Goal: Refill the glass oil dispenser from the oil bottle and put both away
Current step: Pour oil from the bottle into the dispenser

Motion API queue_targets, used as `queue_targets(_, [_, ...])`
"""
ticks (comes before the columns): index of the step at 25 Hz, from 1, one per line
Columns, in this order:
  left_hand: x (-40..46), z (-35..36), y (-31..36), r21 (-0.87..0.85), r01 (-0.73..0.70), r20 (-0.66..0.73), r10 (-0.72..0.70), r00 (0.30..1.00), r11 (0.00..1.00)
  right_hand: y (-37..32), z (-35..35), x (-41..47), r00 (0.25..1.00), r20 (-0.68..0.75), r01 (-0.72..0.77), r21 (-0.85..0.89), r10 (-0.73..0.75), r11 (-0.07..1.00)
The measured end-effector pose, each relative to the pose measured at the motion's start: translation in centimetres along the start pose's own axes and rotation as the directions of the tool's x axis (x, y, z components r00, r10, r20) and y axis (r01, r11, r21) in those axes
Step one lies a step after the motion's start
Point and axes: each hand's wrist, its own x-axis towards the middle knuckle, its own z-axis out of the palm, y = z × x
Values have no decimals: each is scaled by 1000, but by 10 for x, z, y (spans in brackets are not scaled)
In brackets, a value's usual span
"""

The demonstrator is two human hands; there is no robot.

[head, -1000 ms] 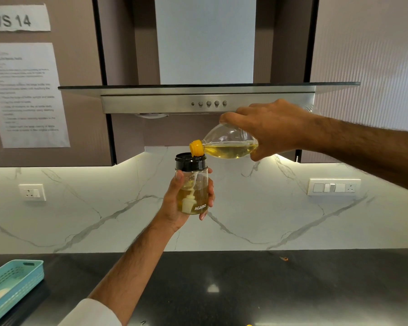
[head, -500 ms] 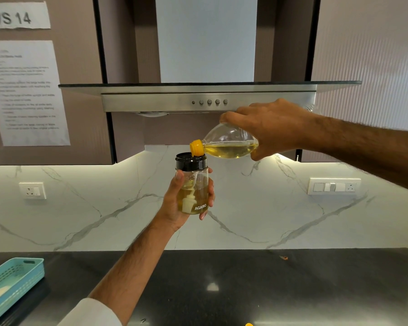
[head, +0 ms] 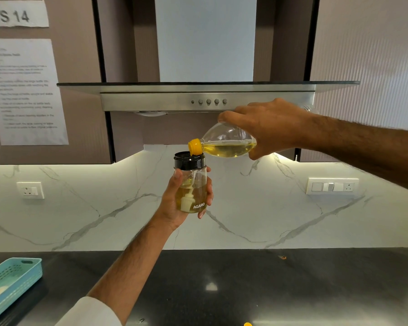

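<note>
The small clear glass oil dispenser with a black ring at its top [head: 191,184] was held upright in the air, above the bench and in front of the marble wall. It was about half full of yellow oil, and a white part stood inside it. The word AGARO was printed in white near its bottom. The left hand [head: 178,201] gripped it from behind, the thumb on the left side of the glass and the fingers [head: 209,191] curled round the right side.

Just above it, the clear plastic oil bottle with a yellow mouth [head: 224,143] lay almost horizontal, its yellow mouth pointing left and down and touching the black ring of the dispenser. Yellow oil filled the lower part of the bottle. The right hand [head: 269,128] gripped the body of the bottle from above, with its fingers wrapped round it.

Behind the hands was the steel chimney hood with four round buttons [head: 207,97]. The dark stone bench [head: 292,290] lay below. A light blue plastic basket [head: 12,278] stood on the bench at the far left. On the white marble wall [head: 104,220] there was a white socket [head: 30,190] at left and a white switch panel [head: 332,185] at right. A printed paper sheet [head: 26,90] hung on the brown cabinet at the upper left, under a label reading WS 14 [head: 14,14].
</note>
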Motion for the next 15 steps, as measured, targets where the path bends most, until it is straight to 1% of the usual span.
queue_targets(15, [0, -1, 1, -1, 18, 8, -18, 1000, 1000, -1, 1, 1, 1000, 17, -5, 13, 4, 1000])
